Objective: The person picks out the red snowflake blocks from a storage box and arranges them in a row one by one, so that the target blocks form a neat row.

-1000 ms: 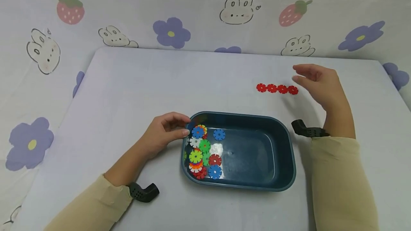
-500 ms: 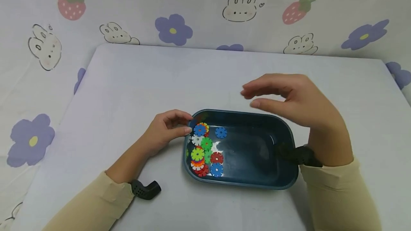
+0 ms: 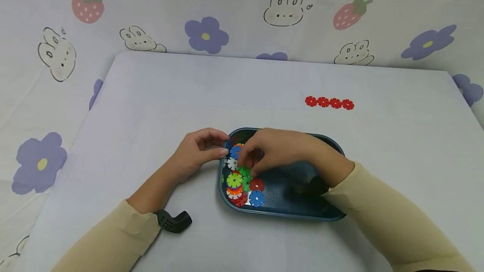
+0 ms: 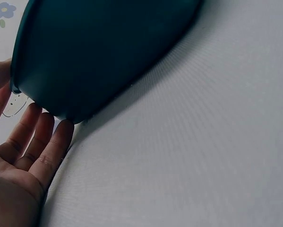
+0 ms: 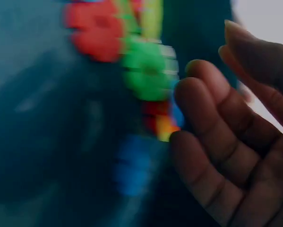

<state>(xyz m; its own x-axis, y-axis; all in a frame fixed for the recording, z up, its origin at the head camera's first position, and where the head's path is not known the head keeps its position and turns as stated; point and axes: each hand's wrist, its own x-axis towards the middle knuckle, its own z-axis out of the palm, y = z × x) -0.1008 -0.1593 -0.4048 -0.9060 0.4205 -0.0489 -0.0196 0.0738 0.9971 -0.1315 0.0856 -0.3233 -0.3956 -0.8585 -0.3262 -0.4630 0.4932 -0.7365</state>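
My left hand (image 3: 200, 150) grips the left end of a dark teal plastic tub (image 3: 287, 212); in the left wrist view its fingertips touch the outer wall, with a finger at the rim. My right hand (image 3: 280, 150) is inside the tub, over the loose snowflake discs, its fingers bent downward with a gap from the thumb. The right wrist view, blurred, shows nothing held. Near its fingertips lie a green disc (image 5: 148, 71) and a red disc (image 5: 96, 28). A yellow-green disc (image 3: 234, 180), a white disc (image 3: 232, 163) and a blue disc (image 3: 256, 198) lie at the tub's left end.
A row of several linked red snowflake discs (image 3: 329, 102) lies on the white table (image 3: 170, 91) behind the tub. Behind the table hangs a cloth (image 3: 242, 7) printed with rabbits, strawberries and flowers.
My right hand has moved from beside the red row, forward and left, down into the tub over the discs. My left hand has stayed at the tub's left end.
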